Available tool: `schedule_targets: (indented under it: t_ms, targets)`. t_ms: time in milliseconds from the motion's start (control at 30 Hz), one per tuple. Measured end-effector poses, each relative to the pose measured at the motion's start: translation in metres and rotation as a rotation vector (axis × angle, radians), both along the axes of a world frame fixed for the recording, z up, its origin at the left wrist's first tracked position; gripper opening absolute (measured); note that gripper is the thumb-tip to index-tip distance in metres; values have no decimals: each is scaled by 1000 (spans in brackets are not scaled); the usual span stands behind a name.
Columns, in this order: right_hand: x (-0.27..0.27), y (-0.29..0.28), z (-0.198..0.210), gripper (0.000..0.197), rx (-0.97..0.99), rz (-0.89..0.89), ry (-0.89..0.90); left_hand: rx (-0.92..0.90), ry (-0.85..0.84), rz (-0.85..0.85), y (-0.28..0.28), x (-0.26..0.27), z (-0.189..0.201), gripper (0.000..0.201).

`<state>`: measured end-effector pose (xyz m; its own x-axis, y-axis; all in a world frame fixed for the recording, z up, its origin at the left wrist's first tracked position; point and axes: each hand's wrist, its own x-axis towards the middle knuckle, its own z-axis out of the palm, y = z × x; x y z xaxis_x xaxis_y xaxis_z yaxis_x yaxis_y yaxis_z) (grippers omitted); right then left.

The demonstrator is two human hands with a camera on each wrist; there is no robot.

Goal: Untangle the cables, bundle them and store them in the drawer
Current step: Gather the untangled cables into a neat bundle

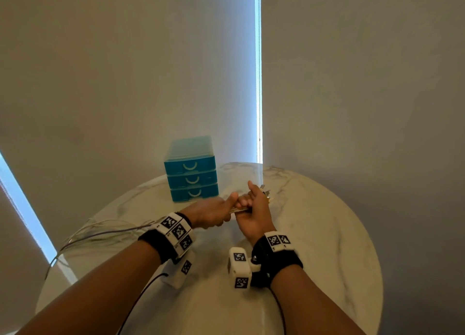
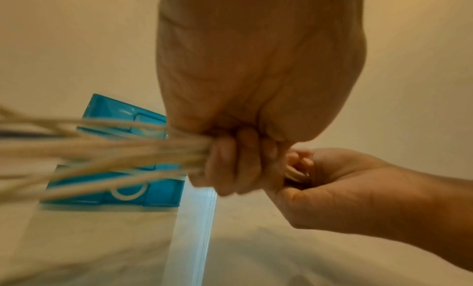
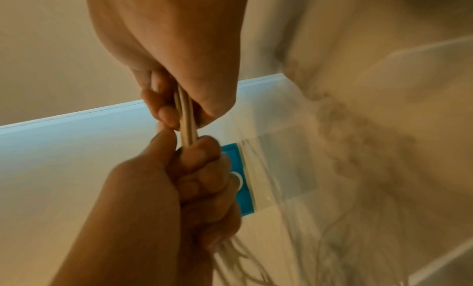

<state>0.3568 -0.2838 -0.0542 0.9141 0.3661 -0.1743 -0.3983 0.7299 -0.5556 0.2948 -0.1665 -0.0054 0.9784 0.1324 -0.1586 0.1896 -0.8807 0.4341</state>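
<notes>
Several pale cables point(image 1: 100, 231) trail from my hands across the left of the round marble table point(image 1: 327, 234) and hang over its left edge. My left hand point(image 1: 214, 214) grips the gathered cables point(image 2: 128, 155) in a fist. My right hand point(image 1: 254, 209) holds the same bunch point(image 3: 185, 120) just to the right, fingers curled round it, the two fists touching. Metal plug ends point(image 1: 266, 194) stick out past the right hand. The blue drawer unit point(image 1: 192, 171) stands behind the hands with all three drawers closed.
The table is bare marble in front of and to the right of the hands. A wall and a bright window strip point(image 1: 258, 70) lie behind. Black wires from the wrist cameras point(image 1: 141, 299) run along my forearms.
</notes>
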Motion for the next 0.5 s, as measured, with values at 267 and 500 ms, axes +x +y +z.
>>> schedule_targets:
  t_ms: [267,500]
  targets:
    - [12,-17,8,37,-14,16,-16,566,-302,-48,28,-10,32,40]
    - [-12,5,41,30,-540,-6,-582,758,-114,-290,31,-27,46,36]
